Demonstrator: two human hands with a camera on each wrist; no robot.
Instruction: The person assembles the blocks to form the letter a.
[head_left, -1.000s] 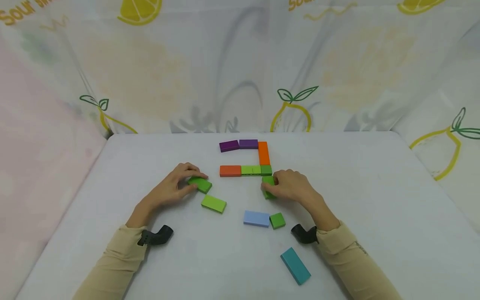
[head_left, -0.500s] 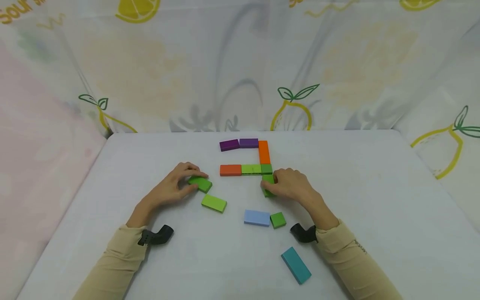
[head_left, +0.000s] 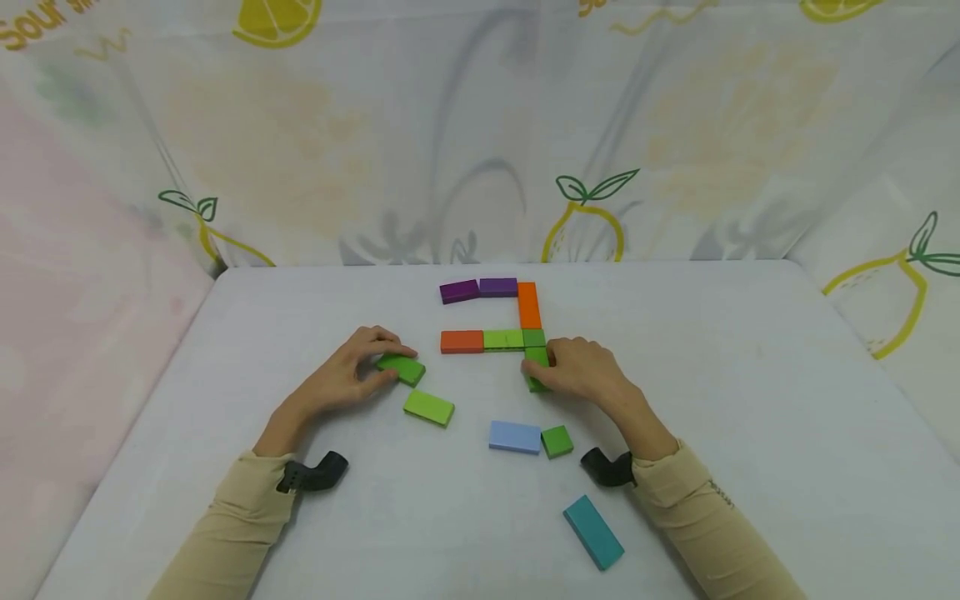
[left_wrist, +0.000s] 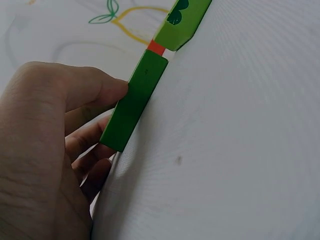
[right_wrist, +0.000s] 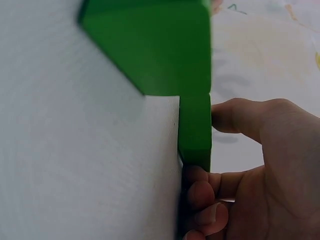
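In the head view my left hand (head_left: pixel 348 371) pinches a green rectangular block (head_left: pixel 402 368) by its sides, left of the row. The left wrist view shows the thumb on one long edge of that green block (left_wrist: pixel 135 102), other fingers behind it. My right hand (head_left: pixel 585 371) grips another green block (head_left: pixel 536 369) between thumb and fingers. Its far end meets a small green square block (head_left: pixel 533 338), which ends a row with a lime block (head_left: pixel 503 339) and a red-orange block (head_left: pixel 462 342). In the right wrist view fingers partly hide the held block (right_wrist: pixel 195 130).
An orange block (head_left: pixel 529 306) and two purple blocks (head_left: pixel 498 287) lie farther back, joined to the row. Loose nearer by are a lime block (head_left: pixel 429 408), a light blue block (head_left: pixel 514 437) beside a green square (head_left: pixel 557 442), and a teal block (head_left: pixel 593 532).
My right hand has slid its green block slightly away from me, closing the narrow gap to the small green square. The left hand stays in place with its block.
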